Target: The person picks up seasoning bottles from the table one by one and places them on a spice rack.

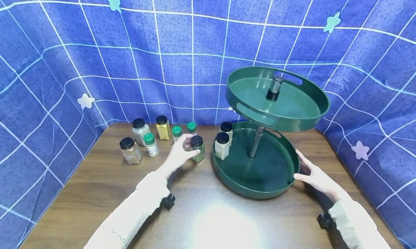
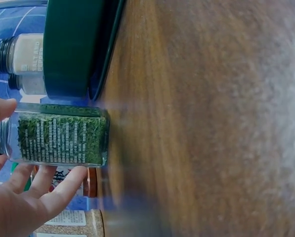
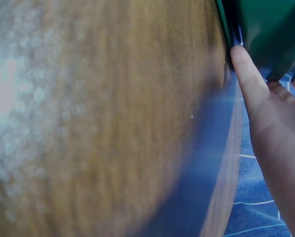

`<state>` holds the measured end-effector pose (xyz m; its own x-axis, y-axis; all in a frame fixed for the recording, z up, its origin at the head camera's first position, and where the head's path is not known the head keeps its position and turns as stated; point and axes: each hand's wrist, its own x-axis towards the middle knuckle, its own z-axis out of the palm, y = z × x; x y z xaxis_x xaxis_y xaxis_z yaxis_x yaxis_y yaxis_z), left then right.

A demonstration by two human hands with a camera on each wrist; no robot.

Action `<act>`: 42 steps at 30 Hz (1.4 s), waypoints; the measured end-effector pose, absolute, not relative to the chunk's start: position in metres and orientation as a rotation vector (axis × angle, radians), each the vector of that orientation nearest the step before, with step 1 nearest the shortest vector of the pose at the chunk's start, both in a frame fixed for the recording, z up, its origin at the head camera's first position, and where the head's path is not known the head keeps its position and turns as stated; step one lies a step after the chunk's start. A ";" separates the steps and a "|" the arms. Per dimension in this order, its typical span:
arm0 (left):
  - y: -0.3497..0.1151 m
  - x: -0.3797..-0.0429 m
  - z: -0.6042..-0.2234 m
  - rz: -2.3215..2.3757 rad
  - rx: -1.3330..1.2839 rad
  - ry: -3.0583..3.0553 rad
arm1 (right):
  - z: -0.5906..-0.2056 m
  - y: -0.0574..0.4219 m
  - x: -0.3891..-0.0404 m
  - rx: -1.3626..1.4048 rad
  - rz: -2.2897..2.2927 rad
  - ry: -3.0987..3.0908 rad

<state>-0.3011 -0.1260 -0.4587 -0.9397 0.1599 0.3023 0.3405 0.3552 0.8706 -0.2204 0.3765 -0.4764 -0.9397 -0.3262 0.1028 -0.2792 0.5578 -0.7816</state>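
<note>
My left hand [image 1: 180, 153] holds a black-lidded spice jar of green dried herbs [image 1: 198, 155] between thumb and fingers, just left of a green two-tier tray stand. In the left wrist view the herb jar [image 2: 61, 140] shows white print on its glass, with the thumb near the lid. On the lower tray [image 1: 250, 193], at its left side, stand two black-lidded jars of pale seasoning, the nearer jar [image 1: 222, 150] in front of the other [image 1: 229, 134]. My right hand [image 1: 320, 179] rests its extended thumb and fingers against the lower tray's right outer wall.
The upper tray [image 1: 276, 123] overhangs the lower one on a metal post [image 1: 256, 142]. Left of the herb jar stand a tan spice jar [image 1: 131, 153], a grey one [image 1: 139, 131], a yellow one [image 1: 163, 129] and several green-capped shakers [image 1: 151, 146]. A blue curtain [image 1: 182, 68] hangs behind the wooden table.
</note>
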 end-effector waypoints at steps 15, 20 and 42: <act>-0.125 -0.300 -0.448 -1.627 -0.432 -2.497 | -0.477 0.377 -0.220 -0.538 -1.365 2.723; -0.125 -0.298 -0.441 -1.607 -0.422 -2.498 | -0.477 0.377 -0.221 -0.529 -1.350 2.726; -0.124 -0.291 -0.415 -1.654 -0.471 -2.448 | -0.477 0.377 -0.221 -0.527 -1.344 2.738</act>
<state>-0.2906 -0.1239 -0.4145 -0.9394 0.1739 0.2954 0.3389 0.3429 0.8761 -0.2208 0.3765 -0.4769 -0.9410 -0.3212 0.1069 -0.2810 0.5651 -0.7757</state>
